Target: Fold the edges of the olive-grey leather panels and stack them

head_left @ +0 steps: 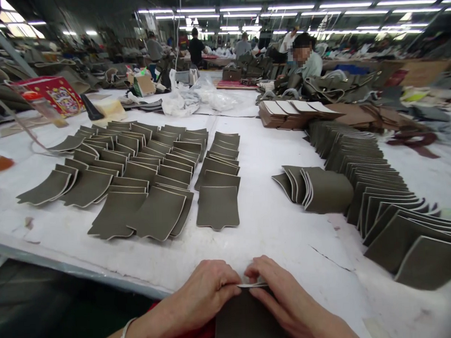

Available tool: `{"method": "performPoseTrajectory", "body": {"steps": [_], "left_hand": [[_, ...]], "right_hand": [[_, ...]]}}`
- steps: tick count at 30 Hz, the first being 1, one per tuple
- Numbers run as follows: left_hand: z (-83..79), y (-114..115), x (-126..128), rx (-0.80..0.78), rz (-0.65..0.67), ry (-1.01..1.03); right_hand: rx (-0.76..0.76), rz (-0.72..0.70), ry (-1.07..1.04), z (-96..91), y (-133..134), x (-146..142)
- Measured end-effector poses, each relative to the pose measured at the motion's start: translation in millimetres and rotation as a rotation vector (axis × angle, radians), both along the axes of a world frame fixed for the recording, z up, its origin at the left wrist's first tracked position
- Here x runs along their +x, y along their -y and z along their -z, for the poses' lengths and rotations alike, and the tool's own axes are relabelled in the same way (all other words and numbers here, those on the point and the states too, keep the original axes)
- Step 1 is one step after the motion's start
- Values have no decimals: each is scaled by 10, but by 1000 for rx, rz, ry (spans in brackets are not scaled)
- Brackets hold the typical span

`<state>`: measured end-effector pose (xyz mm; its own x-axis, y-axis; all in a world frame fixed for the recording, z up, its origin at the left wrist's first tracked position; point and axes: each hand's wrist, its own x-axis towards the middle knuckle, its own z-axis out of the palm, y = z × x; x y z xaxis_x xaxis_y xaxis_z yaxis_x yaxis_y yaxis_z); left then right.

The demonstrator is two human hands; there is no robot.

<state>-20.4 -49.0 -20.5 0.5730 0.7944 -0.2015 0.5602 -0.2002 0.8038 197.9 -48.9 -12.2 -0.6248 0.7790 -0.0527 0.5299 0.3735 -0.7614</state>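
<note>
At the table's near edge I hold an olive-grey leather panel (247, 316) with a pale cut edge. My left hand (211, 288) pinches its top edge between thumb and fingers. On the same edge, a little to the right, my right hand (277, 290) grips with thumb below and fingers above. The panel hangs toward me, its lower part out of frame. Straight ahead lies a column of overlapping panels (217, 206), and left of it several more rows of panels (158, 211) fan out, notched edges toward me.
A long row of standing panels (381, 193) runs down the right side, with a small curved bundle (322, 188) beside it. Brown pieces (282, 113) are stacked behind. Plastic bags (186, 99), a red box (52, 93) and a bottle (46, 108) stand farther back. Several people work beyond.
</note>
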Motion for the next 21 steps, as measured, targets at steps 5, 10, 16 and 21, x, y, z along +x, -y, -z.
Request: {"method": "performPoseTrajectory", "body": {"steps": [5,10,16,21], "left_hand": [[20,-1,-12,22,5,-12],[90,24,-39,-11,-27,13],[115,33,-56,-29,-43,44],[94,8,-43,-53,-69,51]], "right_hand": [[83,-80,58,33,-57,3],[136,-152,146,15,-106,70],[178,-160,252,-14,-84,269],[139,-137,198,10,-58,359]]}}
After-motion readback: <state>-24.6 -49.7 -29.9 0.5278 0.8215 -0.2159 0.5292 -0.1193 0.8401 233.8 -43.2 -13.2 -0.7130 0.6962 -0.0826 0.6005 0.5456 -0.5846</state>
